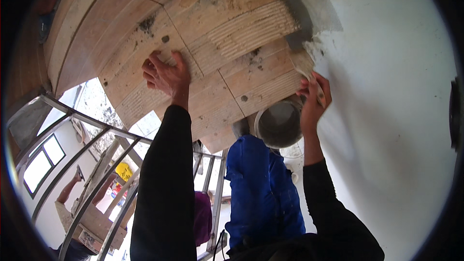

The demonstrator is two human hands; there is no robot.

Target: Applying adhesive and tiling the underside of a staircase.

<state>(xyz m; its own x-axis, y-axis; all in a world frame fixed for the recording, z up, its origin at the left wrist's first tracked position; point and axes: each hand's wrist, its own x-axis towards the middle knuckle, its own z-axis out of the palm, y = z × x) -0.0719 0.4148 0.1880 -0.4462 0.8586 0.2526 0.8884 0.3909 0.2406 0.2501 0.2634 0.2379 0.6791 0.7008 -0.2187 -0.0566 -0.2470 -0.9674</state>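
My right hand [315, 95] is closed around the handle of a flat brush [302, 64]. The brush's pale bristles touch the corner where the wood-look stair tiles [256, 65] meet the white wall [382, 48]. Propped on a tiled step [130, 75], my left hand [168, 75] has its fingers bent and the thumb apart, with nothing visible in it. Grey mortar smudges and ridged strips mark the tiles. Below my right hand stands a round bucket [278, 124] with a greyish inside; my right forearm passes beside it.
A metal railing [96, 123] curves along the stairs' left side. Through its bars a person's bare limb [67, 191], wooden boards [96, 227] and a yellow thing [124, 171] show lower down. My legs in blue trousers [263, 183] stand beside the bucket. A purple cloth [203, 217] hangs near the railing.
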